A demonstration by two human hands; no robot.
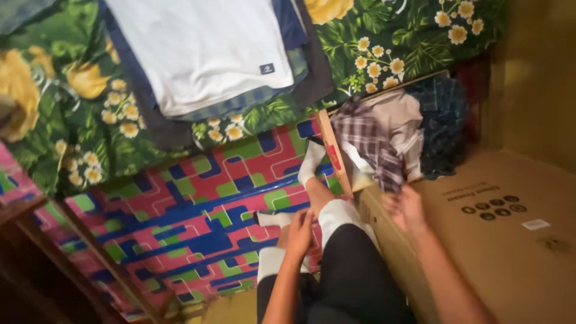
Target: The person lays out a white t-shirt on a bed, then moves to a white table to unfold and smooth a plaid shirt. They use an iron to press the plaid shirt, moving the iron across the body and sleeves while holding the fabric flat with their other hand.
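The right hand (405, 207) reaches toward a heap of crumpled clothes (390, 135) that fills an open cardboard box (510, 240), up at about two o'clock from the person's lap. The nearest piece is a grey-and-white plaid garment (369, 144), hanging over the box's front edge; the fingers (393, 204) sit at its lower hem, touching or just short of it. The hand is blurred, so I cannot tell whether the grip is pinching cloth or merely spread beside it. Behind the plaid lie a pale beige piece (399, 111) and, at three o'clock from it, a dark blue checked one (444, 120). The heap is loose and unsorted, likely because the box serves as a holding place within arm's reach.

The left hand (298, 234) is down at seven o'clock from the heap, fingers loosely curled and resting against a white cloth (336, 213) by the knee of the dark trousers (354, 276); its grip looks relaxed, not clearly clamped on anything. A white sock (312, 162) shows on the foot stretched out at eleven o'clock from that hand.

Farther out, at eleven o'clock, a flat stack of folded clothes (204, 54), topped with a white shirt, lies on the green floral bedsheet (72, 120), laid square, probably so it keeps its shape. A mat (192, 222) patterned in red, blue and green covers the floor between.
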